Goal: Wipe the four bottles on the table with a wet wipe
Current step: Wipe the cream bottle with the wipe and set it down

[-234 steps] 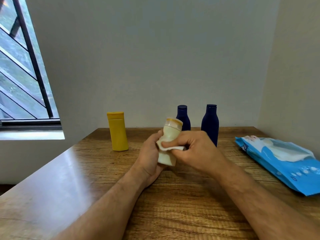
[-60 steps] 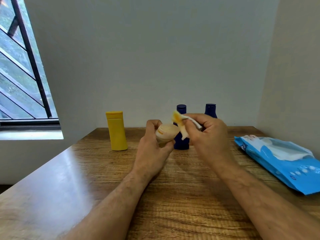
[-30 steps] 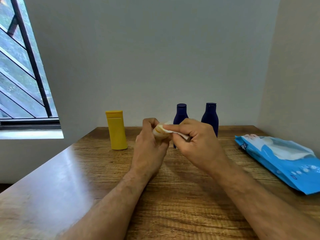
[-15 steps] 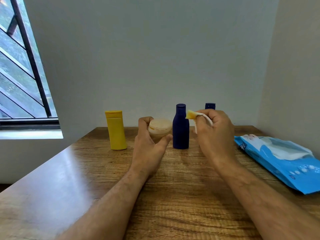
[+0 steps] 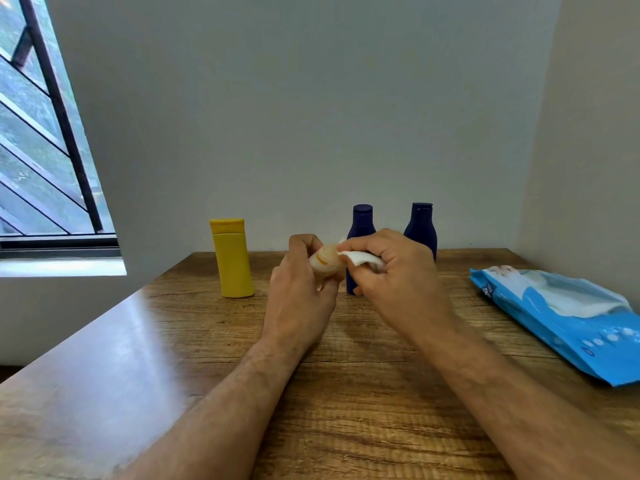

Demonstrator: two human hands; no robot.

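Observation:
My left hand (image 5: 298,292) grips a small cream bottle (image 5: 325,262) above the wooden table (image 5: 346,358), tilted with its end toward me. My right hand (image 5: 394,271) pinches a white wet wipe (image 5: 360,258) and presses it against the cream bottle's right side. A yellow bottle (image 5: 231,258) stands upright to the left. Two dark blue bottles stand behind my hands: one (image 5: 361,223) is partly hidden by my fingers, the other (image 5: 420,225) rises behind my right hand.
A blue pack of wet wipes (image 5: 561,313) lies on the table at the right, near the side wall. A barred window (image 5: 41,133) is at the left. The back wall stands close behind the bottles.
My right hand had drawn the wipe away to the right of the cream bottle; now it is back against the bottle. The left hand has lowered and tilted the bottle slightly.

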